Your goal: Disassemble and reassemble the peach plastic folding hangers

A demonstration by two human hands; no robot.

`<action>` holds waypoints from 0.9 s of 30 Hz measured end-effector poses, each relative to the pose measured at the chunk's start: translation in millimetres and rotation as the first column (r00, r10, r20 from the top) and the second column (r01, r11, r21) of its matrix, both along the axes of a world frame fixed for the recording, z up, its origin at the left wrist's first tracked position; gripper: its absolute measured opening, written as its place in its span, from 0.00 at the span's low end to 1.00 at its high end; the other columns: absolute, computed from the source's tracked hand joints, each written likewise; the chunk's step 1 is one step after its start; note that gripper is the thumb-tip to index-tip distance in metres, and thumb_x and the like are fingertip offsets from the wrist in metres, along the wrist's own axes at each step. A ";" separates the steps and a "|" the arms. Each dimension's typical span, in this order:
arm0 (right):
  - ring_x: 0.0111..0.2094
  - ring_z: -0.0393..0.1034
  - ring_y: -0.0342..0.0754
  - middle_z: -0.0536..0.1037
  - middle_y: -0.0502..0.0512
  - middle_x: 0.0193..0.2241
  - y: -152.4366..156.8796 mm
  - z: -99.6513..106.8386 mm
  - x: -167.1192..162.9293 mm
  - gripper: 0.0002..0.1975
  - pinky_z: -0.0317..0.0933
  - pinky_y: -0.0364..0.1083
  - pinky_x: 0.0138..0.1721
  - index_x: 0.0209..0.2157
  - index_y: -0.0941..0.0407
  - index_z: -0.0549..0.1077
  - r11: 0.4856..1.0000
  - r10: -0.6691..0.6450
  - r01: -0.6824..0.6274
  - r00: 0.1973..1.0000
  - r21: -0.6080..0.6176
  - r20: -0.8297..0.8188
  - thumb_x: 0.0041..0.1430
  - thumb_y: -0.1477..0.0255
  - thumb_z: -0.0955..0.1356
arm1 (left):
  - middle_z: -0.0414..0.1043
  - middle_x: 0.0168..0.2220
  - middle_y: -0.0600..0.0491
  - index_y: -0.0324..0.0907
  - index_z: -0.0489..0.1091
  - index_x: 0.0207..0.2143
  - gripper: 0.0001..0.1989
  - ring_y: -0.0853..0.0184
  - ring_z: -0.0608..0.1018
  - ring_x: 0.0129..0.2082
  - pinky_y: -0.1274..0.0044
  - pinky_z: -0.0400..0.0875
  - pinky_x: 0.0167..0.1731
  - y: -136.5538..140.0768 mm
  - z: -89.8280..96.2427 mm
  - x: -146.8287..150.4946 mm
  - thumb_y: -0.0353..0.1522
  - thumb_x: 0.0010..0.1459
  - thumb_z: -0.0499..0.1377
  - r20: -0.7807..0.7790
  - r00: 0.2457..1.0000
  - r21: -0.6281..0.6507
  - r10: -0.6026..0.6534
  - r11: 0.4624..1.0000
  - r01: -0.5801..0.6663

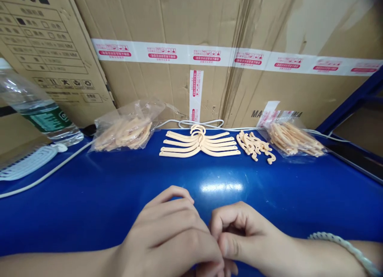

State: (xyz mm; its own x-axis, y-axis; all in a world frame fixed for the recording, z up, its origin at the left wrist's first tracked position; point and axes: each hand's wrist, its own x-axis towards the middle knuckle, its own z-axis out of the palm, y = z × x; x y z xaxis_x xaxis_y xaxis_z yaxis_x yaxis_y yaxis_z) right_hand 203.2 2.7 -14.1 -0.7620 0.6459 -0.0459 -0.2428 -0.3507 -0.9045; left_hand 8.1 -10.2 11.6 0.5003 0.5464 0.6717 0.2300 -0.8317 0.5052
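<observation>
My left hand (176, 235) and my right hand (248, 233) meet at the bottom middle, over the near part of the blue tabletop (143, 173). The left fingers curl downward, and the right thumb and forefinger pinch together against them. Whatever lies between the hands is hidden behind the fingers. Beyond them, several small cream hangers (179, 154) lie in an overlapping row, hooks pointing away from me. Just right of these is a loose heap of cream hanger hooks (254, 145).
Clear plastic bags of cream pieces lie at left (128, 131) and right (295, 137). A water bottle (42, 113) leans at far left beside a pale hairbrush (30, 163). A white cable (50, 173) runs along the back. Large cardboard boxes (167, 21) wall off the far side.
</observation>
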 end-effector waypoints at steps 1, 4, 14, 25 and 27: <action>0.21 0.65 0.35 0.72 0.50 0.21 -0.1 -0.5 -0.6 0.19 0.60 0.36 0.27 0.28 0.61 0.70 1.000 0.005 -0.005 1.000 -0.002 -0.001 0.57 0.59 0.72 | 0.74 0.25 0.61 0.42 0.71 0.30 0.06 0.74 0.74 0.24 0.75 0.69 0.41 0.9 -1.4 -0.6 0.25 0.59 0.62 0.015 1.000 0.023 -0.006 1.000 0.006; 0.22 0.65 0.35 0.71 0.50 0.21 0.1 -0.5 -1.4 0.18 0.60 0.36 0.28 0.28 0.62 0.70 1.000 0.014 -0.014 1.000 0.001 -0.006 0.58 0.60 0.72 | 0.73 0.23 0.62 0.41 0.71 0.29 0.06 0.75 0.73 0.22 0.75 0.69 0.39 3.8 -4.1 -2.0 0.24 0.57 0.64 0.048 0.998 0.113 -0.041 0.993 0.036; 0.22 0.64 0.36 0.72 0.49 0.23 -1.0 2.9 -0.5 0.18 0.60 0.37 0.28 0.28 0.60 0.70 1.000 0.027 -0.027 0.998 0.000 0.059 0.56 0.58 0.72 | 0.75 0.24 0.64 0.49 0.71 0.32 0.09 0.72 0.75 0.23 0.72 0.71 0.40 -4.2 -6.2 -4.1 0.27 0.55 0.66 -0.057 0.995 0.019 0.076 0.997 -0.075; 0.28 0.65 0.43 0.72 0.52 0.24 45.9 34.2 39.1 0.13 0.59 0.42 0.32 0.26 0.58 0.68 0.819 -0.316 0.045 0.867 0.571 0.386 0.65 0.71 0.61 | 0.65 0.21 0.58 0.44 0.61 0.27 0.10 0.69 0.66 0.21 0.70 0.68 0.37 48.6 -8.1 -21.7 0.23 0.57 0.48 -0.307 0.945 0.257 0.111 0.966 -0.030; 0.26 0.63 0.44 0.70 0.51 0.23 56.6 35.9 47.4 0.16 0.57 0.43 0.31 0.24 0.57 0.65 0.727 -0.390 -0.039 0.798 0.685 0.459 0.67 0.69 0.58 | 0.62 0.21 0.58 0.44 0.58 0.25 0.12 0.69 0.63 0.20 0.71 0.66 0.35 68.7 -12.3 -28.4 0.24 0.60 0.45 -0.326 0.924 0.264 0.199 0.958 -0.113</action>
State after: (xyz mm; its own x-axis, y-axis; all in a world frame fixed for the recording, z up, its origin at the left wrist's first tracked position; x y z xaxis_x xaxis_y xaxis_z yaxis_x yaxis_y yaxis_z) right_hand 250.5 59.3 21.8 -0.6056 0.7929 0.0670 0.3634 0.3504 -0.8632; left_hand -20.3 58.5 -0.7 0.6458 0.4835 0.5909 0.4909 -0.8557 0.1636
